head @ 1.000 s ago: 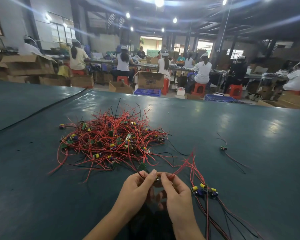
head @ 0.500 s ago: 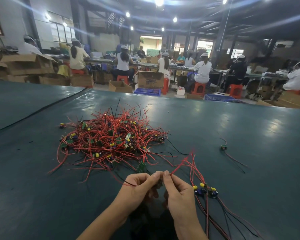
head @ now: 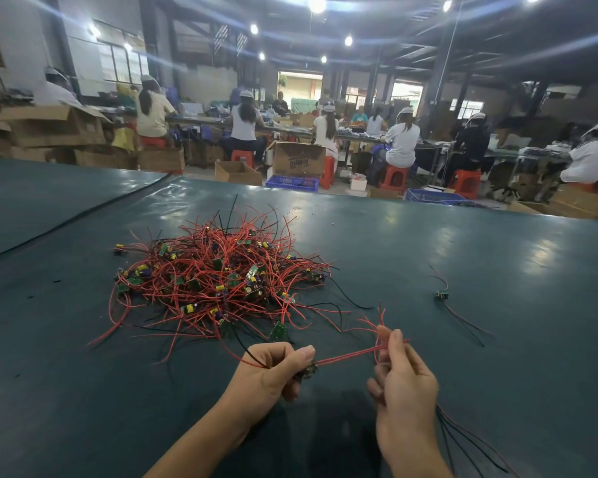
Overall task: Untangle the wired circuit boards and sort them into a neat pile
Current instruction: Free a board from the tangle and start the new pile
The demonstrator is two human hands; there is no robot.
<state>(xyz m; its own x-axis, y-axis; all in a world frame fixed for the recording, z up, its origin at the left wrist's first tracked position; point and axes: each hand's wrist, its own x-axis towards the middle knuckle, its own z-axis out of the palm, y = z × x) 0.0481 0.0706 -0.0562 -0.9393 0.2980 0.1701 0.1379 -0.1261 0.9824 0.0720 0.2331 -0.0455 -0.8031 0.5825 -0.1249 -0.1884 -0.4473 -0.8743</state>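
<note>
A tangled heap of small green circuit boards with red and black wires [head: 218, 281] lies on the dark green table [head: 463, 270], left of centre. My left hand [head: 277, 370] grips a small circuit board [head: 309, 370] between thumb and fingers. Its red wires [head: 346, 356] run taut to the right, where my right hand [head: 399, 377] pinches them. The sorted boards are hidden behind my right hand; only their black and red wires [head: 463, 443] trail out below it.
A single wired board [head: 442, 294] lies apart on the right of the table. Beyond the far table edge are cardboard boxes [head: 299, 159], blue crates [head: 292, 182], red stools and several seated workers at benches.
My hands have moved apart, drawing the red wires straight between them. My right hand now covers the sorted boards with yellow parts that showed at its right before.
</note>
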